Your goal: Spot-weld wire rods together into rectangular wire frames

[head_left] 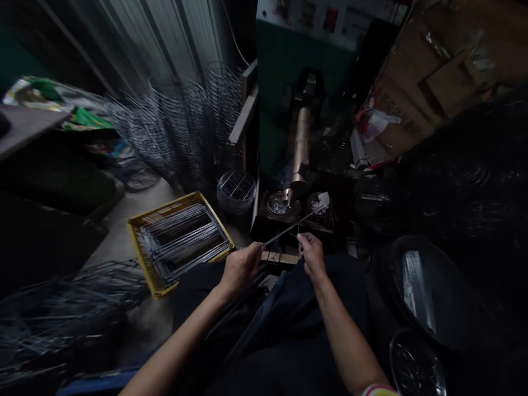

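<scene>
My left hand is closed round the near end of a thin metal rod, which slants up and to the right toward the copper-coloured arm of a green machine. Just right of the rod, my right hand is closed in a pinch on something small that I cannot make out. Both hands hover over my dark-clothed lap, in front of the machine's low work plate.
A yellow crate of wire pieces sits on the floor at left. Stacks of wire frames stand behind it, and more lie at the lower left. A round wire basket stands by the machine. Dark bowls sit at right.
</scene>
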The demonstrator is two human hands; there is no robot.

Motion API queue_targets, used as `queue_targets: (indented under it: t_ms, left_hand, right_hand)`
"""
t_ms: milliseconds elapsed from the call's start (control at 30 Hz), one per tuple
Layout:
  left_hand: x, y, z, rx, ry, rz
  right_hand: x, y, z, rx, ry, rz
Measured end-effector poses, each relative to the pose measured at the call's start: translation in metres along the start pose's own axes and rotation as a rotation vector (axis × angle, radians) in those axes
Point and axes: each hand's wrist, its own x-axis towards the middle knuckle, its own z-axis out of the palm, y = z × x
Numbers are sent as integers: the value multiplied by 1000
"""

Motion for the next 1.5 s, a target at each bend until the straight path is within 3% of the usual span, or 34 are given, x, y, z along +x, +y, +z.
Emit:
queue_targets:
  t_ms: [133, 267, 633, 967, 1300, 1500]
  left_hand:
    - [-9, 4, 1, -162, 186, 57]
    - [-12, 6, 0, -197, 251, 85]
    - [-12, -1, 1, -264, 213, -11]
    - [-1, -1, -4, -268, 274, 21]
    - [7, 0, -8, -349, 216, -22]
    - [12, -2, -7, -373, 249, 18]
  right_hand:
    - [-8, -20, 20, 61, -68, -17]
    - [-10, -27, 26, 107, -98, -23]
    - [-3, -29, 34, 132, -107, -59]
    - [9, -35, 38, 174, -166, -104]
    - [14, -46, 43, 188, -173, -122]
    - [18, -49, 44, 168, -173, -133]
